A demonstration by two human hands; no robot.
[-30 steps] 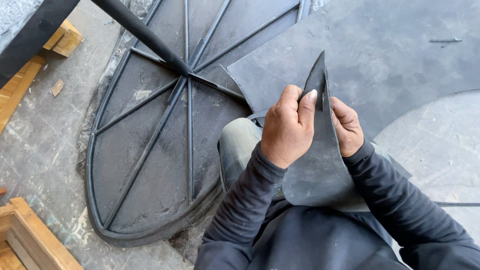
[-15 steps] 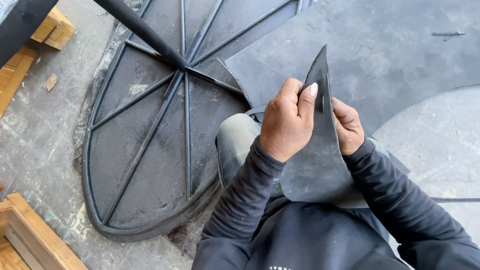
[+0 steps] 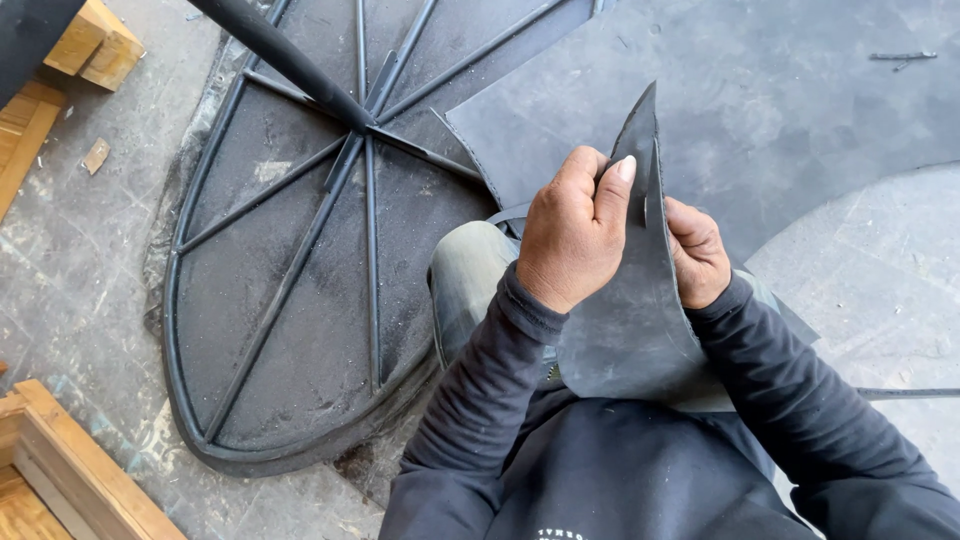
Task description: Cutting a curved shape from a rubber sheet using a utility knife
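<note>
My left hand grips a curved piece of dark grey rubber sheet, holding it upright with the thumb pressed on its edge near the pointed top. My right hand sits behind the same sheet, fingers closed on its far side; whether it holds a tool is hidden. The sheet's lower part bends down onto my lap. A short slit shows in the sheet near my left thumb. My knee is bent under the hands.
A round black metal frame with spokes lies on the concrete floor at left, with a black pole rising from its hub. A large rubber sheet covers the floor ahead. Wooden blocks and a wooden frame lie at the left.
Both hands keep hold of the rubber piece; they have shifted slightly, with the piece still upright. The view has drifted a little.
</note>
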